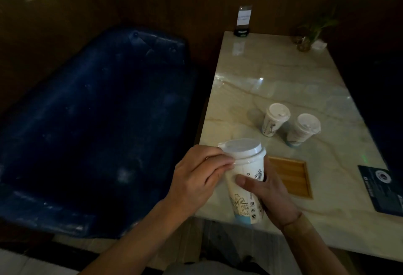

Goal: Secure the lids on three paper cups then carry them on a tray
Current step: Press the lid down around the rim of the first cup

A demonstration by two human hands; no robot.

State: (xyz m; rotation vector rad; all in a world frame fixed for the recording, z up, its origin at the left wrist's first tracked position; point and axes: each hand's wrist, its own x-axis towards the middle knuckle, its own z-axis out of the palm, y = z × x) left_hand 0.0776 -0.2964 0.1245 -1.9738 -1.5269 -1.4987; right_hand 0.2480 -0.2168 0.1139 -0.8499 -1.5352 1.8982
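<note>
A tall white paper cup [244,200] with line drawings is held over the table's near left corner. My right hand [270,196] wraps its body, thumb across the front. My left hand [196,176] pinches the rim of its white plastic lid [242,148], which sits on top. Two more lidded paper cups stand upright further back: one [275,120] on the left, the other [302,129] just to its right. A small wooden tray [292,176] lies flat on the table right behind the held cup, partly hidden by my right hand.
The marble table [283,74] runs away from me. A dark card [381,189] lies at the right edge. At the far end stand a sign holder [243,20] and a small potted plant [309,32]. A blue padded seat [98,122] fills the left.
</note>
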